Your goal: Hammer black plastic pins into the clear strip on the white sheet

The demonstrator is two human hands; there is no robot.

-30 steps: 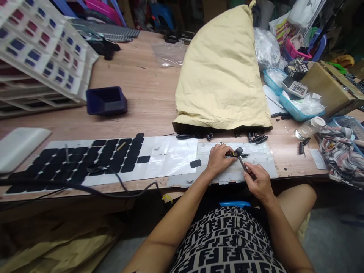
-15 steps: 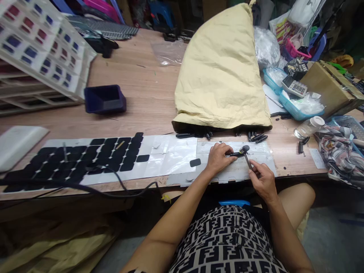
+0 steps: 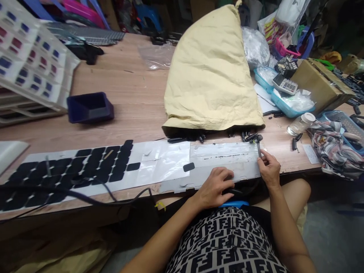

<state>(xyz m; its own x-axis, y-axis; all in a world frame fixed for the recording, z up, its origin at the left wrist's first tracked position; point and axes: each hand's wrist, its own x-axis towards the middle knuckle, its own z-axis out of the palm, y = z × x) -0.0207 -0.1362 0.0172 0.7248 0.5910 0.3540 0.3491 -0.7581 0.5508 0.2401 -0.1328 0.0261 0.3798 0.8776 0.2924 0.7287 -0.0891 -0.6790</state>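
My left hand [image 3: 217, 186] is at the table's front edge. Its thumb and fingers lie around a slim black piece [image 3: 236, 191], which sticks out to the right and is partly hidden. In my right hand [image 3: 269, 167] is a small hammer [image 3: 259, 146] with a metal handle and a dark head, held upright over the right end of the grey board [image 3: 210, 172]. Near the hammer head, several short black pieces [image 3: 245, 137] lie along the mouth of a large pale yellow sack [image 3: 212, 83].
On the left, a white sheet [image 3: 153, 165] carries rows of black rounded patches [image 3: 98, 167]. Behind it are a dark blue bin [image 3: 90, 108] and a white crate [image 3: 36, 57]. A clear jar [image 3: 300, 124], blue baskets [image 3: 292, 108] and patterned cloth [image 3: 327, 148] stand right. A black cable [image 3: 93, 197] crosses the front left.
My left hand has come down from the board to the table edge with the black piece. My right hand has moved the hammer right, away from it. The view has shifted slightly.
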